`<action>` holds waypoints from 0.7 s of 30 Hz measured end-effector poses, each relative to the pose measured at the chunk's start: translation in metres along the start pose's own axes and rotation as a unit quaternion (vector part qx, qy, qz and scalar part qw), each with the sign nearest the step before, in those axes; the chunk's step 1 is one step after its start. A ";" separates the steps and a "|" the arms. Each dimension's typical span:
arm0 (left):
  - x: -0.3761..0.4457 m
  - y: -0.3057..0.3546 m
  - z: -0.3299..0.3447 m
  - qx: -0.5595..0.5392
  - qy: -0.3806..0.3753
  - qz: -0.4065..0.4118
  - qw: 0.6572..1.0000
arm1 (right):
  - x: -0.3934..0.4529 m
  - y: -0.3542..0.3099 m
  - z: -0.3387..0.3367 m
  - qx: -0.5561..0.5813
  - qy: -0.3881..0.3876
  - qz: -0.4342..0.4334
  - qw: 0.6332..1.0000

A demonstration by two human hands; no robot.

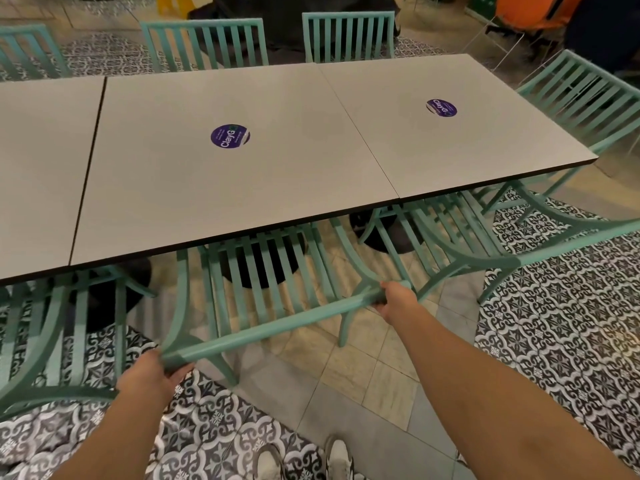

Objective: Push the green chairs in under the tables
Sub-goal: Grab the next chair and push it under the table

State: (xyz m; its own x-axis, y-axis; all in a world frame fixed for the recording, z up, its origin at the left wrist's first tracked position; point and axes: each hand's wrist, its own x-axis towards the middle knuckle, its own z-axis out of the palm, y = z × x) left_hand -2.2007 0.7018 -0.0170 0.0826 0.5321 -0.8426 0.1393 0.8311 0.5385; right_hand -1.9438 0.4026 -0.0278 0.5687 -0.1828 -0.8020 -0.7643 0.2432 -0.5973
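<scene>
A: Gripping the top rail w/ both hands. Left hand (152, 374) is wrapped round the near-left corner of the middle green chair (263, 282); right hand (394, 301) has its fingers curled over the rail's far end. Both clamped on the chair back, nothing loose.

B: Why the two ends?

A: Prob. so it runs straight. One-sided push would likely swing it into the neighbour chair on the right (460, 233), which sits just beside it.

B: Where's the chair rel. to the table?

A: Front of the seat is already under the edge of the middle table (225, 188); the back and rear legs are out over the floor. I'd call it partly in, more push needed.

B: Others?

A: Left chair (59, 327) looks about as far in, back sticking out. Right one's seat front is under the end table (485, 140). Far-side chairs (207, 43) stand close vs. the opposite edge. Another chair at the table end (585, 95), angled.

B: Any bins, trays, anything holding stuff?

A: None visible. Tabletops only carry round purple stickers (230, 136). Person's shoes (304, 462) at the bottom, on the patterned tile.
</scene>
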 end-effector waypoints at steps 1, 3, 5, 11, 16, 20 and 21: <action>0.001 0.002 0.001 0.002 0.010 0.000 1.000 | 0.000 -0.001 0.001 0.000 0.001 -0.001 1.000; 0.009 0.002 0.001 0.007 0.010 -0.004 1.000 | 0.000 -0.001 0.003 -0.004 0.006 -0.001 1.000; 0.010 0.003 -0.002 0.011 0.008 -0.002 1.000 | -0.001 -0.001 0.003 -0.006 0.009 0.003 1.000; 0.019 0.006 -0.012 0.020 0.032 0.002 0.999 | -0.003 0.001 0.003 0.001 0.013 0.008 1.000; 0.013 0.005 -0.013 -0.015 0.030 0.007 0.999 | -0.005 0.001 0.002 0.005 0.017 0.010 1.000; 0.004 0.000 -0.010 -0.009 0.028 0.009 1.000 | -0.007 0.003 0.000 0.003 0.016 0.016 1.000; 0.004 -0.001 -0.008 -0.010 0.027 0.008 1.000 | -0.006 0.003 -0.001 0.003 0.016 0.016 1.000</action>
State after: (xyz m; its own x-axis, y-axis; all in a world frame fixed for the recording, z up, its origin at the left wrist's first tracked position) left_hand -2.2088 0.7039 -0.0210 0.0322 0.5533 -0.8324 0.1184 0.8248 0.5528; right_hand -1.9499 0.4038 -0.0245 0.5339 -0.2054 -0.8202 -0.7799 0.2552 -0.5715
